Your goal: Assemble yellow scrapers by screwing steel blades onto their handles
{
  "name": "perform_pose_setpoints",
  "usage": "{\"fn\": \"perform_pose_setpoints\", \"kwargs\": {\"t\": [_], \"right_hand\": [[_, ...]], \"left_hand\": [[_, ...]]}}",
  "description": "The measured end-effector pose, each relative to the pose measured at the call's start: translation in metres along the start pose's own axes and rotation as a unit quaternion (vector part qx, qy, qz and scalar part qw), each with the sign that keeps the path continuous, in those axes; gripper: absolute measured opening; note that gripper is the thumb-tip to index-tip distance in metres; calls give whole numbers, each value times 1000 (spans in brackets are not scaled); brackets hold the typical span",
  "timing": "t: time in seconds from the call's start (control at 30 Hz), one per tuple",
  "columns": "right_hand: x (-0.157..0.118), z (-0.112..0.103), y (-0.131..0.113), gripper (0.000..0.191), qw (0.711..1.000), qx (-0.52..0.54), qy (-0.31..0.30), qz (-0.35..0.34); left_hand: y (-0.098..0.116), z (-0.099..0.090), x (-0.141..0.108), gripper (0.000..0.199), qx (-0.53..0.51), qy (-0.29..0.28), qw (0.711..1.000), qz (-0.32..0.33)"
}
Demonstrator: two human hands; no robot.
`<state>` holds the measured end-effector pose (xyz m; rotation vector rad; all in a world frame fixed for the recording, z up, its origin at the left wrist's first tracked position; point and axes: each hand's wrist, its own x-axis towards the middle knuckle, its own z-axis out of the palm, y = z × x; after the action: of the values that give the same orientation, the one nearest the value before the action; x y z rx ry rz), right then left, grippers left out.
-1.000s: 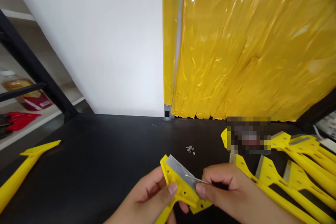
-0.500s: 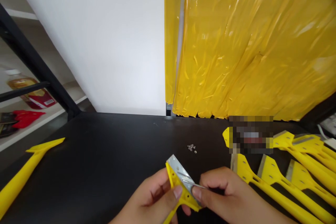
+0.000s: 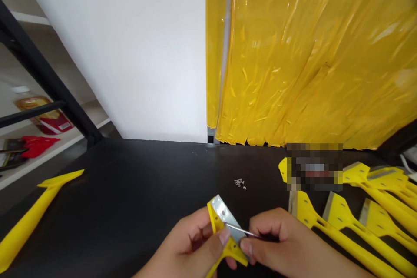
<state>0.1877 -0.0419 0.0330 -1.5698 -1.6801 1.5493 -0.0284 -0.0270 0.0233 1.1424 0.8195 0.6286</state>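
The left hand [image 3: 185, 247] is closed in a narrow grip around a yellow plastic scraper [image 3: 224, 243], and its thumb is pressing on the scraper's head. A steel blade [image 3: 224, 215] lies on this head. The right hand [image 3: 280, 243] is pinching a thin metal rod [image 3: 241, 230] between thumb and fingers, and the rod's tip is reaching over the blade. The scraper is held in the air above the black surface [image 3: 130, 191]. Small metal pieces [image 3: 239, 183] lie on it, and other yellow scrapers [image 3: 339, 226] lie just beside the right hand.
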Motion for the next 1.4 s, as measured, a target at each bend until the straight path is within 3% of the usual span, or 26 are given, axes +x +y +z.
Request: {"fn": "perform_pose_setpoints", "kwargs": {"t": [0.13, 0.33, 0.47, 0.57, 0.7, 0.83, 0.93, 1.03, 1.1, 1.27, 1.4], "right_hand": [[1, 5, -2, 41, 1000, 12, -7, 16], [2, 6, 5, 50, 996, 67, -9, -57], [1, -3, 8, 51, 991, 54, 72, -99], [-1, -14, 9, 37, 977, -11, 157, -145], [-3, -27, 10, 24, 962, -124, 186, -159], [-6, -32, 15, 25, 945, -246, 153, -151], [-11, -33, 24, 10, 909, -335, 148, -200], [-15, -34, 32, 37, 884, -390, 148, -211], [-17, -33, 35, 39, 879, -412, 133, -201], [-18, -35, 36, 46, 880, -427, 110, -178], [-19, -40, 29, 39, 916, -380, 68, -114]], "left_hand": [[-2, -2, 4, 43, -8, -8, 1000, -29], [5, -4, 6, 47, 9, 8, 999, -46], [9, -7, 4, 44, -7, 35, 997, -67], [8, -12, 6, 43, -7, 43, 996, -84], [9, -15, 8, 40, -9, 50, 994, -93], [10, -14, 8, 40, 1, 59, 993, -97], [8, -16, 10, 41, 8, 61, 993, -101], [3, -21, 12, 43, -2, 51, 993, -104], [0, -24, 14, 43, -12, 42, 994, -105], [0, -27, 16, 38, -30, 42, 994, -98], [4, -27, 16, 36, -21, 44, 994, -100]]}}
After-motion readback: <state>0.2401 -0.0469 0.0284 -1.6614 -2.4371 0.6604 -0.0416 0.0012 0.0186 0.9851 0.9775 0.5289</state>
